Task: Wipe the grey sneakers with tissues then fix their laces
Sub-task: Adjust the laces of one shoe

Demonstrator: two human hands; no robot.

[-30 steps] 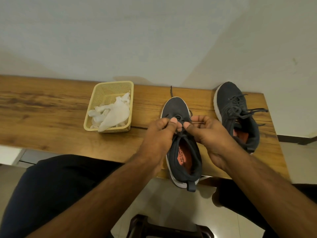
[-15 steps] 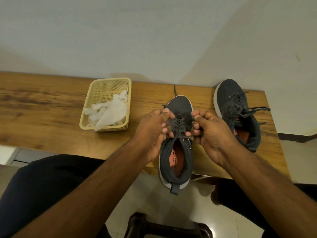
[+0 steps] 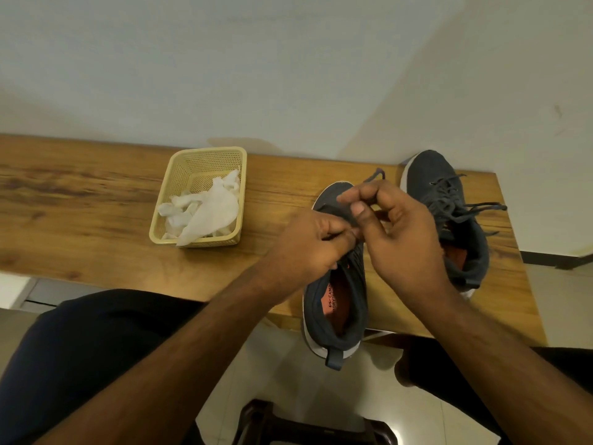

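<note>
A grey sneaker with an orange insole lies on the wooden table, its heel hanging over the front edge. My left hand and my right hand meet above its tongue, each pinching a dark lace; one lace end loops up past my right fingers. The hands hide most of the lacing. The second grey sneaker lies to the right, its laces loose and spread toward the table's right edge.
A yellow mesh basket holding crumpled white tissues stands left of the sneakers. A white wall runs behind the table. My dark-clothed knees are below the table edge, and a dark stool is on the tiled floor.
Both hands came together over the near sneaker's tongue. My right hand rose and lifted a lace end into a loop above the toe. The far sneaker stayed still.
</note>
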